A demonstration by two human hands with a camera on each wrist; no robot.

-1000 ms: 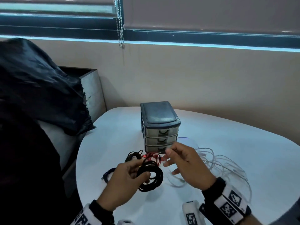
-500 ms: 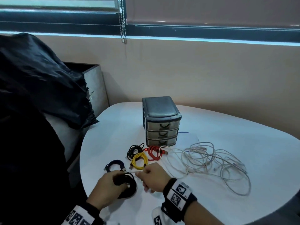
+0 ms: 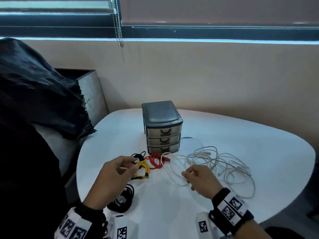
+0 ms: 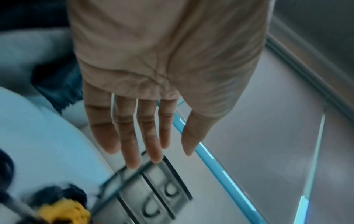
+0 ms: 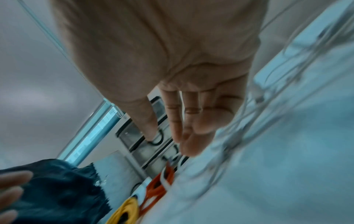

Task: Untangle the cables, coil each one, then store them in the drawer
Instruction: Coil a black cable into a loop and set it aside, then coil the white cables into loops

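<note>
While both hands hovered empty with fingers loosely spread, the left hand reached over the yellow cable; the right hand neared the tangled white cables, presumably next; the drawer sat closed.

Dim bluish light, blurred wrist views

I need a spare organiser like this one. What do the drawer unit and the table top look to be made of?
The drawer unit looks like plastic: dark grey moulded frame with a slight sheen, cloudy translucent drawer fronts. The table has a smooth, matte white top, probably laminate or painted board; its core does not show.
</note>
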